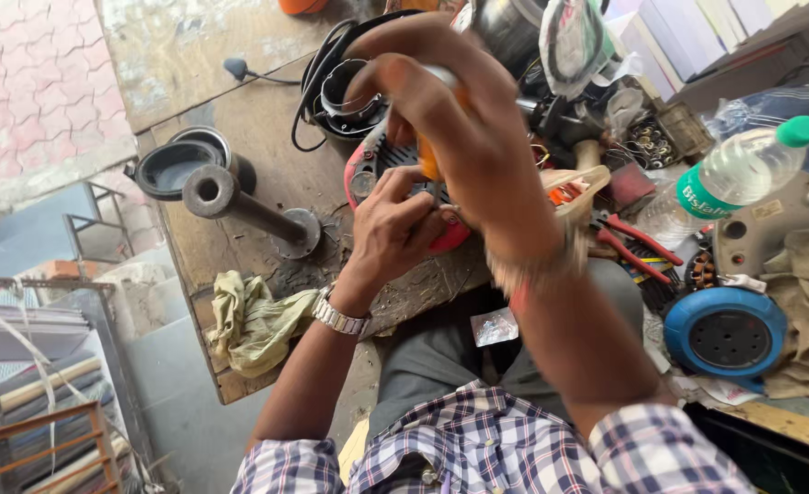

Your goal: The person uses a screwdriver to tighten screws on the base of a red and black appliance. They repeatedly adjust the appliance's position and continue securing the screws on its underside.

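My right hand (464, 128) is raised and blurred, gripping an orange-handled screwdriver (428, 157) that points down into a red round appliance part (365, 174) on the wooden workbench (258, 119). My left hand (400, 229), with a metal watch (340, 317) on the wrist, rests on the red part's near edge, its fingertips by the screwdriver's tip. Most of the red part is hidden behind both hands.
A grey metal pipe stand (240, 206) and a black round lid (174, 165) lie at left. A yellowish rag (253, 320) hangs off the bench edge. Red-handled pliers (629, 242), a plastic bottle (738, 174), a blue round cover (727, 331) and black cable coils (331, 64) crowd the right and back.
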